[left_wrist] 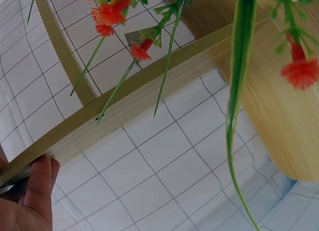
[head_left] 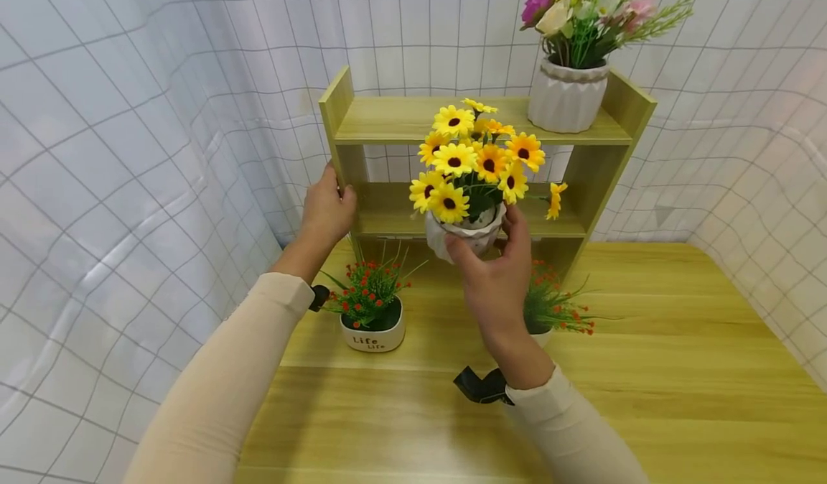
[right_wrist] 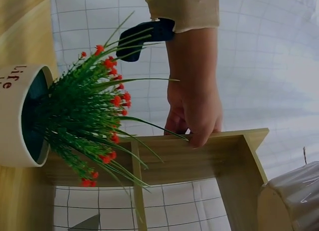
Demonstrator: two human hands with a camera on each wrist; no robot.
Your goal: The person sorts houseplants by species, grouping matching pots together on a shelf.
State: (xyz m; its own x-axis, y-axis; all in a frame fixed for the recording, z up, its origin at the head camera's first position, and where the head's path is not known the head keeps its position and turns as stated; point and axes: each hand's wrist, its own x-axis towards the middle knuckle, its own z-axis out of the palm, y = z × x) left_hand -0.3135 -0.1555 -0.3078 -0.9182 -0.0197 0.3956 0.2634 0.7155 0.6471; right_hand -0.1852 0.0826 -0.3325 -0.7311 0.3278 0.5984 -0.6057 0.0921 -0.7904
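Head view: hands (head_left: 328, 207) (head_left: 499, 283) grip shelf (head_left: 397, 120) (left), yellow-flowered pot (head_left: 474, 234) (right).

We find the head view bright and softly lit, with pale glare on the counter (head_left: 698, 340) at lower middle and a diffuse shadow beside the left sleeve (head_left: 220, 369). Grid lines on the curtain (head_left: 123, 110) bend toward the sides; we cannot separate lens distortion from folds in the cloth. The left wrist view looks dimmer and greyer to us, its fingers (left_wrist: 39, 183) shaded and the close red flowers (left_wrist: 300, 74) slightly soft. In the right wrist view, we see brightness washing out the curtain at right and glossy highlights on the white pot (right_wrist: 306, 196).
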